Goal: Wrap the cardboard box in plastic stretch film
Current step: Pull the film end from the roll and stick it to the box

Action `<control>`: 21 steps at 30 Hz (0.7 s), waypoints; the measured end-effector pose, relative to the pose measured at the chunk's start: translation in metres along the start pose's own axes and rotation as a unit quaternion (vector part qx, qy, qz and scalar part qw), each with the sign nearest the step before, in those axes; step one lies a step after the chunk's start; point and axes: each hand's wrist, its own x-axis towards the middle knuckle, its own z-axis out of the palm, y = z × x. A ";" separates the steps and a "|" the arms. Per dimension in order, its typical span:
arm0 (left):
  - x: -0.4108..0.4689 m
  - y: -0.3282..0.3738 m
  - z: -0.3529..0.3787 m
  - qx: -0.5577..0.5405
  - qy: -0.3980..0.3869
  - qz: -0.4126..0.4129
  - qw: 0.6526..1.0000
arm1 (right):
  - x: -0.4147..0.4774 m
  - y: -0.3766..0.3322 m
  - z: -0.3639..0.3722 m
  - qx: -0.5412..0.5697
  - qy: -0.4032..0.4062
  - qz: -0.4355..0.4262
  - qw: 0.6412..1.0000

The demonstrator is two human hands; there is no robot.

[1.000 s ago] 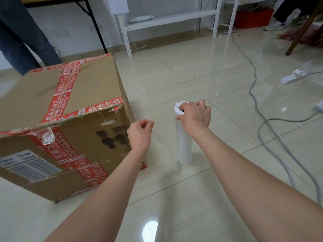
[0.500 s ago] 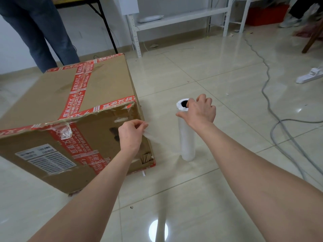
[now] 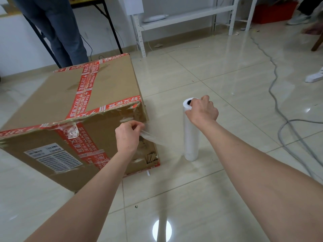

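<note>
- Both my hands gripped: left hand [image 3: 128, 137] pinched stretch film [image 3: 153, 139] by the cardboard box [image 3: 113, 88].
- Right hand [image 3: 201, 113] fingers [image 3: 204, 99] curled over the standing roll [image 3: 191, 137] top, perhaps into its core.

There is one cardboard box [image 3: 97, 95], one roll of stretch film [image 3: 191, 137] with one loose film end [image 3: 153, 139], and two bare hands: the left hand [image 3: 128, 137] and the right hand [image 3: 202, 110]. The box carries one printed label [image 3: 52, 158]. Farther back are one pair of legs in jeans [image 3: 57, 28], one bench [image 3: 90, 0] and one red crate [image 3: 274, 12].
</note>
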 end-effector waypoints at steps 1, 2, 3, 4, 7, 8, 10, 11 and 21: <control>0.002 -0.001 -0.002 0.003 0.003 -0.001 1.000 | 0.001 0.000 0.000 0.002 0.002 -0.005 1.000; 0.003 -0.002 -0.003 0.009 0.003 0.001 1.000 | 0.002 -0.001 0.001 0.003 0.005 -0.010 1.000; 0.004 -0.002 -0.004 0.017 0.001 0.006 1.000 | 0.002 -0.002 0.002 0.005 0.006 -0.015 1.000; 0.005 -0.002 -0.004 0.025 -0.002 0.011 1.000 | 0.002 -0.003 0.003 0.009 0.006 -0.017 1.000; 0.005 -0.003 -0.007 0.034 -0.004 0.022 0.999 | 0.001 -0.005 0.007 0.020 -0.003 0.002 1.000; 0.004 -0.004 -0.008 0.035 -0.005 0.022 0.999 | 0.001 -0.006 0.008 0.026 -0.002 0.013 1.000; 0.004 -0.007 -0.011 0.034 -0.006 0.018 0.999 | 0.002 -0.006 0.010 0.043 0.001 0.029 0.999; 0.002 -0.008 -0.012 0.034 -0.007 0.016 0.999 | 0.002 -0.006 0.011 0.046 0.001 0.031 0.998; -0.007 -0.002 -0.031 0.029 -0.017 0.002 0.999 | -0.020 0.000 -0.010 -0.010 -0.041 0.020 0.999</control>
